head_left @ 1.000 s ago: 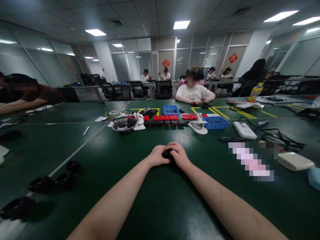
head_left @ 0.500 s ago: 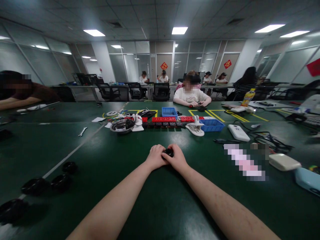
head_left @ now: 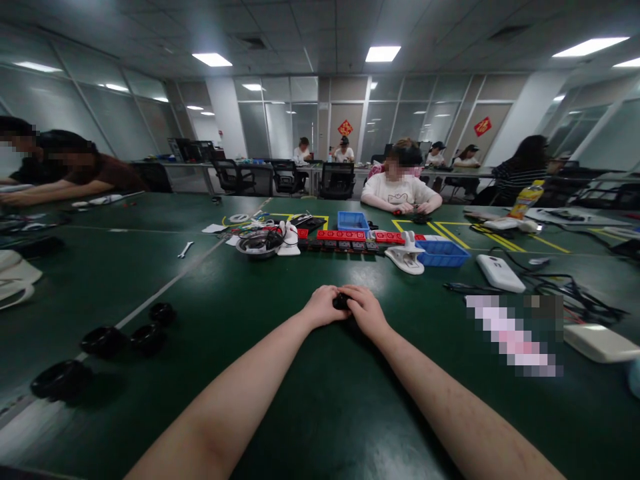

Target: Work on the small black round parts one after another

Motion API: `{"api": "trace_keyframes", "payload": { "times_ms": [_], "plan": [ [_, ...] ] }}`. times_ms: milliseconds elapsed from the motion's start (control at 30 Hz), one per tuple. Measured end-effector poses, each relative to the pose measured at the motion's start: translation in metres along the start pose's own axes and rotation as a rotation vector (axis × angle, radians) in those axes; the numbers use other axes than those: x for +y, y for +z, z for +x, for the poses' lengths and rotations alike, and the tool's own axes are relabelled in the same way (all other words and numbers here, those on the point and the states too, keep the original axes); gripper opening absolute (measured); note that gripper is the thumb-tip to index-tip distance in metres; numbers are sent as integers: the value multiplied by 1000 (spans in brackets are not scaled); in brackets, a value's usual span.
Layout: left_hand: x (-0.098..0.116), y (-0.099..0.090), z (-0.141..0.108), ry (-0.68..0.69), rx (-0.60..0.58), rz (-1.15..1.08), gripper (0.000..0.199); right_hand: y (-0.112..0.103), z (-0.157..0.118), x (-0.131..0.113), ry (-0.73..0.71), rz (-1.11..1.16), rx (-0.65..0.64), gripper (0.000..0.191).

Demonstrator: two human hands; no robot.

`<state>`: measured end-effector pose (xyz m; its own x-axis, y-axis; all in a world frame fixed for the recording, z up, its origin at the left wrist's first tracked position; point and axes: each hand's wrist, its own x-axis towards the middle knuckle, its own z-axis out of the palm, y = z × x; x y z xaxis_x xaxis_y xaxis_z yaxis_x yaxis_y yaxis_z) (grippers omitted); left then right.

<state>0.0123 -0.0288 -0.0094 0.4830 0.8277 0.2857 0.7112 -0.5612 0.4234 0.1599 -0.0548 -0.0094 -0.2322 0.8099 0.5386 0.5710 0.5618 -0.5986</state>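
Observation:
Both my hands meet just above the green table around a small, glossy black round part (head_left: 342,301), mostly hidden by the fingers. My left hand (head_left: 324,305) closes on its left side. From the right, my right hand (head_left: 367,310) wraps it, fingers bent over the top and touching the left hand's fingers. Toward the left of the table lie several black ring-shaped parts (head_left: 103,341), which look similar in colour and gloss. Beyond my hands stand a row of red and black blocks (head_left: 345,237) and a white clamp (head_left: 407,257).
Blue bins (head_left: 443,252) flank the row of blocks. A metal bowl (head_left: 257,247) holds cables, and a wrench (head_left: 185,250) lies left of it. At right are a white power bank (head_left: 500,273) and tangled black cables. A co-worker (head_left: 400,183) sits opposite.
The view has turned left, so the table's things sit further right. My right hand's fingers have shifted over the top of the black part, which both hands still hold.

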Motion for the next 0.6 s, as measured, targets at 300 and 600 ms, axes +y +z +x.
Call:
{"api": "trace_keyframes", "payload": {
  "times_ms": [300,600],
  "plan": [
    [5,-2,-4,-9,3,4,52,6,-4,4,51,4,96,55],
    [14,3,-10,-96,76,137,54,10,-4,7,137,-2,132,50]
  ]
}}
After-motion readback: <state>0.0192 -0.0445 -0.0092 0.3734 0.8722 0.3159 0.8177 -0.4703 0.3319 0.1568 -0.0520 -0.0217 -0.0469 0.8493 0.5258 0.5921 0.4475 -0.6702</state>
